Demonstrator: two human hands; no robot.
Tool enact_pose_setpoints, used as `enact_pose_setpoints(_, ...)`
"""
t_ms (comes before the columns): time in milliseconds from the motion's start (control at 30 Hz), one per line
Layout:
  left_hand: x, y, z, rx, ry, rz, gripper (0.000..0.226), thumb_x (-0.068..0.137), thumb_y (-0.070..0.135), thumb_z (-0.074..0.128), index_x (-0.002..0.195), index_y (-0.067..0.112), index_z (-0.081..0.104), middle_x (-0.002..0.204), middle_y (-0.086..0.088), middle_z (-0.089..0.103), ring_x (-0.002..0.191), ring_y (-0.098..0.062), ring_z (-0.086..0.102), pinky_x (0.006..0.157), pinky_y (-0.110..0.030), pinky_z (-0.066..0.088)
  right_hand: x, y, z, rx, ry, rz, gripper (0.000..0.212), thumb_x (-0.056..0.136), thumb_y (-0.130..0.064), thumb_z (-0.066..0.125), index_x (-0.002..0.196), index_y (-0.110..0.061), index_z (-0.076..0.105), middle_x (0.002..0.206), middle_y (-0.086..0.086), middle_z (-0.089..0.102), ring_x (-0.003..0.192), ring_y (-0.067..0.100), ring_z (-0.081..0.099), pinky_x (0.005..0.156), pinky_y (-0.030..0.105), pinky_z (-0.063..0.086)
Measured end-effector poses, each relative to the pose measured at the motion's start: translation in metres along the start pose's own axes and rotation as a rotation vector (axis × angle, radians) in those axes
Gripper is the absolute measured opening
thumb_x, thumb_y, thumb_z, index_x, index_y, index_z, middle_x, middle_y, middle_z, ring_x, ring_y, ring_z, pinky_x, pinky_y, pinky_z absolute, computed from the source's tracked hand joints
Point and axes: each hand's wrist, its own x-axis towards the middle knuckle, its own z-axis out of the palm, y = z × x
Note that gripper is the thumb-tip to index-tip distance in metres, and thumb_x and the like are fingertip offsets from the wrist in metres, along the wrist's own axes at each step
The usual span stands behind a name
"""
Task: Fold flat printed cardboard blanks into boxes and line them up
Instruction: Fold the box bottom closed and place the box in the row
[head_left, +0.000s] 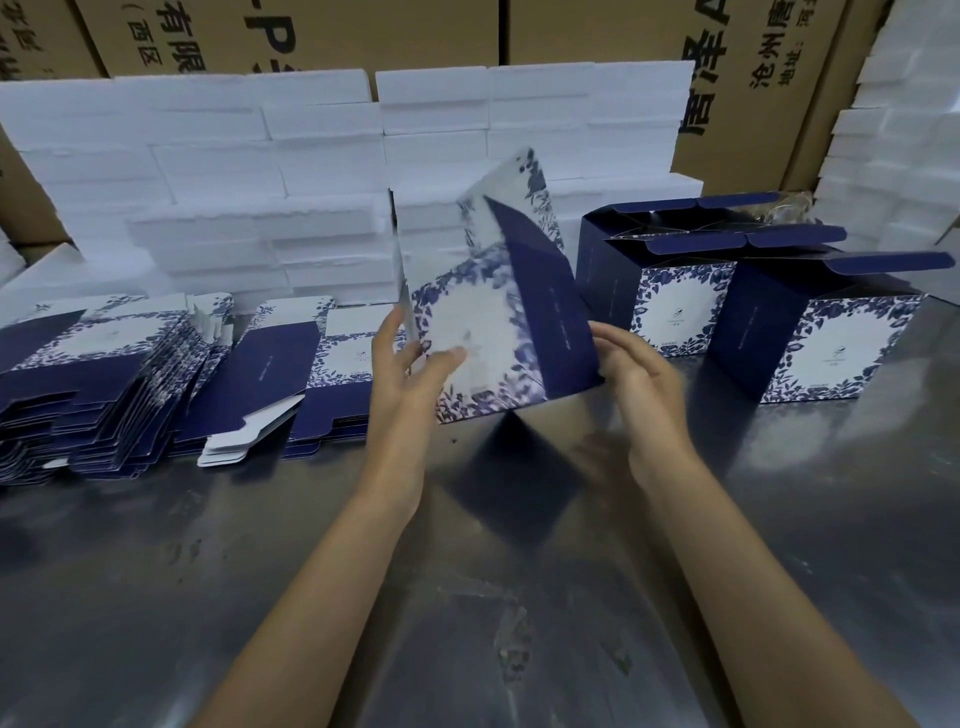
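Navy-and-white printed cardboard blanks lie in slumped flat stacks (119, 384) at the left of the frame on the grey metal tabletop (260, 571), with white foam slabs (260, 171) piled behind them and brown shipping cartons (291, 31) along the top edge. Moving to the centre, we see our left hand (410, 374) gripping the near left edge of a half-opened blue floral cardboard box blank (498, 322), thumb laid across its white printed face and fingers behind. The blank is raised clear of the tabletop, tilted, with one flap pointing up toward the foam; it is blurred. Our right hand (634, 369) cups the navy side panel from the right, fingers curled loosely at the panel's lower edge; whether they pinch it or only press, we cannot tell. At the right of the frame stand three folded navy boxes with floral fronts (810, 332), tops open, set close together.

We judge the step in hand to be squaring the blank into a tube. Next we would need to tuck the bottom flaps shut, then set the box beside the others.
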Motion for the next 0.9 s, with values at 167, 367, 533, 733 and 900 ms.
enact_pose_setpoints(167,0.005,0.005,0.0,-0.032,0.007,0.003,0.034,0.083,0.048,0.06,0.114,0.038,0.07,0.091,0.008,0.068,0.074,-0.004,0.062,0.056,-0.015,0.047,-0.001,0.003,0.001,-0.058,-0.038,0.032,0.041,0.1,0.005,0.053,0.103,-0.033,0.07,0.103,-0.004,0.072,0.093,0.01,0.068,0.083,0.023,0.058)
enact_pose_setpoints(367,0.001,0.011,-0.002,0.021,0.057,-0.033,0.038,0.083,0.054,0.054,0.11,0.034,0.071,0.098,0.009,0.072,0.083,-0.003,0.065,0.064,-0.022,0.046,-0.005,-0.002,0.007,0.151,-0.163,0.099,0.037,0.083,-0.036,0.071,0.119,-0.041,0.068,0.131,-0.008,0.069,0.124,0.019,0.063,0.114,0.053,0.042)
enact_pose_setpoints(533,-0.002,0.011,-0.002,0.102,-0.033,-0.008,0.036,0.077,0.057,0.066,0.109,0.042,0.067,0.113,0.008,0.07,0.092,-0.006,0.066,0.067,-0.021,0.046,-0.013,0.0,0.011,0.259,-0.44,0.141,0.099,0.062,-0.069,0.087,0.148,-0.049,0.042,0.15,-0.016,0.053,0.138,0.011,0.052,0.12,0.049,0.033)
enact_pose_setpoints(733,0.003,0.013,-0.007,0.189,-0.035,-0.033,0.025,0.088,0.023,0.069,0.068,0.028,0.055,0.07,0.004,0.054,0.056,-0.007,0.048,0.051,-0.019,0.034,-0.017,-0.003,0.01,0.191,-0.472,0.043,0.094,0.063,-0.04,0.083,0.147,-0.045,0.044,0.144,-0.012,0.059,0.127,0.013,0.062,0.106,0.039,0.046)
enact_pose_setpoints(900,0.002,0.019,-0.008,0.222,-0.068,-0.014,0.033,0.092,0.017,0.063,0.067,0.002,0.048,0.059,-0.004,0.043,0.047,-0.008,0.042,0.043,-0.012,0.034,-0.016,-0.005,0.011,0.171,-0.466,0.003,0.09,0.061,-0.036,0.075,0.147,-0.041,0.046,0.142,-0.009,0.062,0.12,0.012,0.066,0.092,0.025,0.055)
